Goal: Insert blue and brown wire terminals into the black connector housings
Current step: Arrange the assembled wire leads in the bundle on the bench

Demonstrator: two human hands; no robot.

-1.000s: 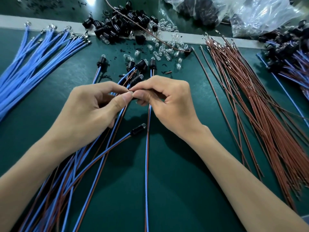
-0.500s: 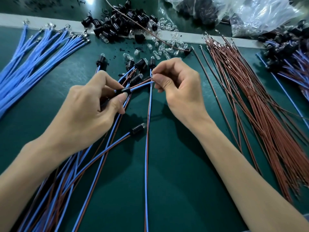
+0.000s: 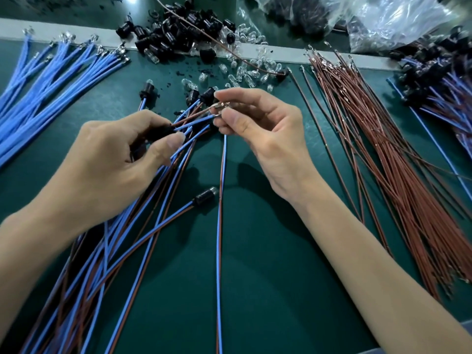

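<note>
I can't find any readable text. Black connector housings [image 3: 173, 34] at the far edge of the table [image 3: 268, 251]: too small and blurred to tell any marking. Plastic bags [image 3: 396, 19] at the far right corner: just glare on clear film, no print I can read. Blue wires [image 3: 51, 80] at the left edge and brown wires [image 3: 383, 149] at the right: no legible print on the insulation.

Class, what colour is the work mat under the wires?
Dark green mat, clearest in the head view.
</note>
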